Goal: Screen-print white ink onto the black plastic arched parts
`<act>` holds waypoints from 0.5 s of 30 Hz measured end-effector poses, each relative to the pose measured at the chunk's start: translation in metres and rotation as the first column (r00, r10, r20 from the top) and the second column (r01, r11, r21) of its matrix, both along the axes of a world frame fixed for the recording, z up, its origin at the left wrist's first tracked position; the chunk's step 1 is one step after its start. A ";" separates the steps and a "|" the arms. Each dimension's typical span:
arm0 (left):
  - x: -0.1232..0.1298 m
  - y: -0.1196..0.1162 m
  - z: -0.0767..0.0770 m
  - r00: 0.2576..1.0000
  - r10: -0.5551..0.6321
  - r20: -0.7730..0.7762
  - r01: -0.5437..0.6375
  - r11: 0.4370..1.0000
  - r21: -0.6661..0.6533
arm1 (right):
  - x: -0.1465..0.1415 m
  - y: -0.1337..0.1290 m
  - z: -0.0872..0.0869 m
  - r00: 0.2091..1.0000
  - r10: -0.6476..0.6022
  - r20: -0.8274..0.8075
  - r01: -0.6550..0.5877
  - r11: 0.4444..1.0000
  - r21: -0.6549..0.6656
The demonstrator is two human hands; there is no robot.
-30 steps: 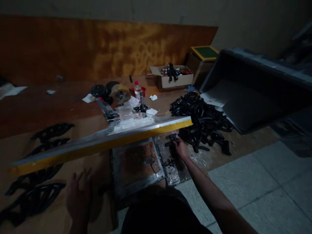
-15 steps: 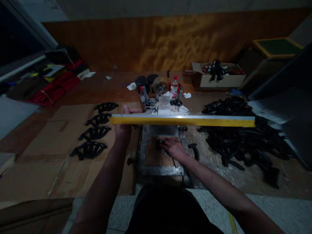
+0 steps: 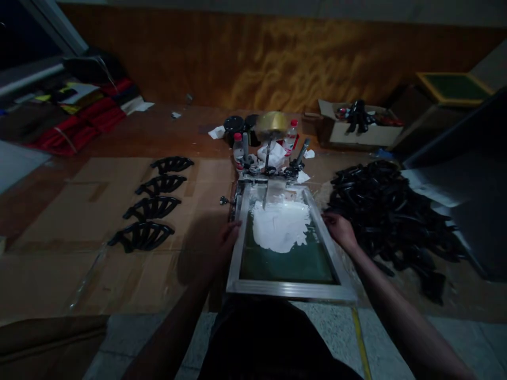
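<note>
- One silver frame [image 3: 291, 289] is seen lying flat in front of the body, with its green mesh [image 3: 285, 266] enclosed by four rails and one broad patch of white paste [image 3: 281, 227] spread on the mesh's far and middle part.
- Two hands are seen, one at each side of the frame. The left hand [image 3: 228, 236] is held at the left rail, its fingertips apparently touched to the metal; whether the rail is gripped cannot be told.
- The right hand [image 3: 340, 231] is held just beside the right rail, fingers bent, between the frame and a black pile [image 3: 372, 206]; whether its fingertips are closed on anything cannot be told.
- Four black parts [image 3: 148, 236] are set out in one column on the cardboard [image 3: 99, 211], left of the frame. The parts in the pile are too tangled to be counted.
- Two bottles [image 3: 291, 138], both red-capped, are stood beyond the frame. Red and white are shown on the right one's label, but its writing cannot be read.
- Two black jars [image 3: 233, 124] are placed by the left bottle, near one yellowish roll [image 3: 273, 124].
- One open carton [image 3: 366, 134] is placed at the back right, with black pieces [image 3: 358, 116] laid in it.
- One yellow-edged panel [image 3: 455, 87] is seen farther right.
</note>
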State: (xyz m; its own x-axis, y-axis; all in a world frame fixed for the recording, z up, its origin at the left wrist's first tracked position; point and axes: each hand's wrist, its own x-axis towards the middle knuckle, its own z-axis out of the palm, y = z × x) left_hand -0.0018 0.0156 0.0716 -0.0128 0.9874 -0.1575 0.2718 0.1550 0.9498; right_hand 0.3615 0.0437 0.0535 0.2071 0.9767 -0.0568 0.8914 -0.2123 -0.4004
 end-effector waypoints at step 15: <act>0.001 -0.001 -0.081 0.983 -0.112 -0.147 0.095 0.989 -0.117 | -0.126 -0.005 0.022 0.728 0.674 0.122 -0.651 0.736 -0.185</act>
State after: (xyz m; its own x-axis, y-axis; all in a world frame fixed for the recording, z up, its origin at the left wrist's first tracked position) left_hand -0.0007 0.0147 -0.0092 0.0564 0.9616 -0.2687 0.4324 0.2191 0.8747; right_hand 0.2353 0.0383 0.0750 -0.4725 0.8557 -0.2111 0.8734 0.4226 -0.2419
